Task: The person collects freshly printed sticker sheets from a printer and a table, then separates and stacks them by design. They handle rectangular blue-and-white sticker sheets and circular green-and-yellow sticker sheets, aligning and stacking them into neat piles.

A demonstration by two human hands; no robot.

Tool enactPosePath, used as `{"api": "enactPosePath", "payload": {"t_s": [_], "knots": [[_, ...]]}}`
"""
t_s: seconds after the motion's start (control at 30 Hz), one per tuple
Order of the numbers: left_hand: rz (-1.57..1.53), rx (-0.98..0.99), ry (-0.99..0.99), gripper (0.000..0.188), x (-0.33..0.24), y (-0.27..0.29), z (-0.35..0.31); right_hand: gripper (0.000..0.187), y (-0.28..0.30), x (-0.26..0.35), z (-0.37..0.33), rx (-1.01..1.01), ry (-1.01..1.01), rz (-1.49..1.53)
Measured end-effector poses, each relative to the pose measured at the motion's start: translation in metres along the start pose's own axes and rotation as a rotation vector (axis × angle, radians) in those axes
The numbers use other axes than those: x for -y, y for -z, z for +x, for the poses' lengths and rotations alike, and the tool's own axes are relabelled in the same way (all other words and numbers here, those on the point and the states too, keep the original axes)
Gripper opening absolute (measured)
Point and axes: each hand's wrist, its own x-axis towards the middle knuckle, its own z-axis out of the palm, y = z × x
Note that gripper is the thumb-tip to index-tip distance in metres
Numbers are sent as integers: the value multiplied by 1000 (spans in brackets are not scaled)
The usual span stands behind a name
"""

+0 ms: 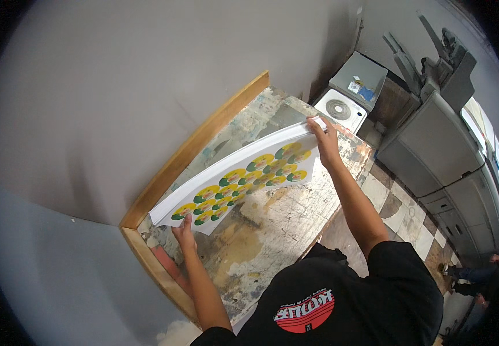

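A stack of large white paper sheets (248,179), printed with rows of round yellow and green designs, is tilted up over a worn, paint-stained table (295,216). Its long far edge bows slightly between my hands. My left hand (185,232) grips the near-left end, thumb on the printed face and the other fingers partly hidden by the paper. At the far right corner, my right hand (325,140) is closed around the sheets. Several layers show along the upper edge, too thin to tell apart.
Wooden edging (197,144) runs along the table's wall sides. Past the far right end are a white device with a round grille (340,108) and a grey box (370,64) holding small items. A large grey copier (439,150) stands to the right; another person (474,277) is at lower right.
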Motion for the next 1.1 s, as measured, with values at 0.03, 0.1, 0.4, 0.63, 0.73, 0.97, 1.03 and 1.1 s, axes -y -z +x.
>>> {"api": "enactPosePath", "payload": {"t_s": [0.03, 0.1, 0.4, 0.63, 0.73, 0.97, 1.03, 1.1], "knots": [[-17, 42, -55, 53, -2, 3, 0, 35, -2, 0, -1, -6, 23, 24], [-27, 35, -78, 53, -5, 7, -1, 38, -5, 0, -2, -42, 13, 55], [-4, 60, -93, 56, -2, 14, -2, 61, -4, 5, -3, -11, -100, 37], [-77, 36, -13, 57, 17, 24, 7, 56, -15, -20, 7, -83, -122, -20], [15, 117, -66, 60, 25, 29, 18, 60, -2, -42, 3, -3, -92, 145], [-7, 73, 53, 60, 36, 50, 20, 60, 16, -103, -21, 376, -111, -20], [-91, 61, 34, 56, 40, 51, 15, 58, 6, -115, -30, 353, -53, 50], [-125, 23, 8, 52, 41, 50, 12, 52, -4, -119, -35, 256, -92, 138]]}}
